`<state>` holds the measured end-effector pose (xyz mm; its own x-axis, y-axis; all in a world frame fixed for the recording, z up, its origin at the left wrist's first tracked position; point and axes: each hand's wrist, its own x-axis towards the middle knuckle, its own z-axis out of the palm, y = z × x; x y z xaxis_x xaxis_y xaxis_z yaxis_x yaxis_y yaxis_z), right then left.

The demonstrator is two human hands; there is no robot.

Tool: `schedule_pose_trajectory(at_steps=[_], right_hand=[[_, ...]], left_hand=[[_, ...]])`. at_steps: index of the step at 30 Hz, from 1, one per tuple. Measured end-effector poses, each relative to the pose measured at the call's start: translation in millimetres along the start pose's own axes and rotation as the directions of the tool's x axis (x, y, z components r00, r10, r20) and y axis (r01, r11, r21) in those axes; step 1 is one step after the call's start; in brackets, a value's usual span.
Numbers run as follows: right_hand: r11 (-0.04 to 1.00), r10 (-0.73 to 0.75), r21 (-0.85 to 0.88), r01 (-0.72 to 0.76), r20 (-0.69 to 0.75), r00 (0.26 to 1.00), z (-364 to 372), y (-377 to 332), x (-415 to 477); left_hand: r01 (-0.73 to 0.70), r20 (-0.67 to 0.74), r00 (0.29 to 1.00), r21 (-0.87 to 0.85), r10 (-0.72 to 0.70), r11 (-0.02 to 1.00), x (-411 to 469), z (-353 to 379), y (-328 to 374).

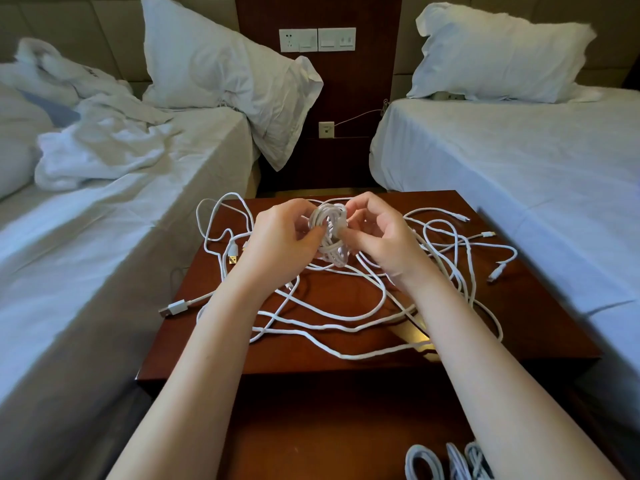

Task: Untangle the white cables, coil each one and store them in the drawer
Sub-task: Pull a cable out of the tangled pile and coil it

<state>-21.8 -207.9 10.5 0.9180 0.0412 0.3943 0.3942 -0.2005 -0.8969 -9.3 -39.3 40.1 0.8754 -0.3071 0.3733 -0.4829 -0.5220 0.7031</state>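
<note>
A small coil of white cable (328,230) is held upright above the brown nightstand top (540,323). My left hand (284,233) grips its left side and my right hand (377,233) pinches its right side. Under and around the hands, several loose white cables (332,320) lie tangled across the top, with USB plugs at the left (173,307) and smaller plugs at the right (496,271). Coiled white cables (450,462) lie in the open drawer (311,427) at the bottom right.
A bed with rumpled white bedding (104,150) stands on the left, a made bed (519,161) on the right. Pillows lean on both. A wooden panel with switches and sockets (317,39) is behind the nightstand.
</note>
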Motion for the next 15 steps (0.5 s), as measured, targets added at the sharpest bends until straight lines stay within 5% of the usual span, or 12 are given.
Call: schedule_pose_trajectory(at_steps=[3,8,15], right_hand=[[0.997,-0.036,0.063,0.037,-0.023,0.999,0,-2,2],[0.940,-0.241,-0.283,0.192,-0.153,0.958,7,-4,2],[0.865,-0.378,-0.433,0.253,-0.232,0.896,17,3,0]], left_hand=[[-0.003,-0.009,1.000,0.048,0.004,0.999,0,-2,0],[-0.029,-0.025,0.999,0.081,0.032,0.996,0,-3,0],[-0.021,-0.122,0.992,0.013,0.023,1.000,1,5,-1]])
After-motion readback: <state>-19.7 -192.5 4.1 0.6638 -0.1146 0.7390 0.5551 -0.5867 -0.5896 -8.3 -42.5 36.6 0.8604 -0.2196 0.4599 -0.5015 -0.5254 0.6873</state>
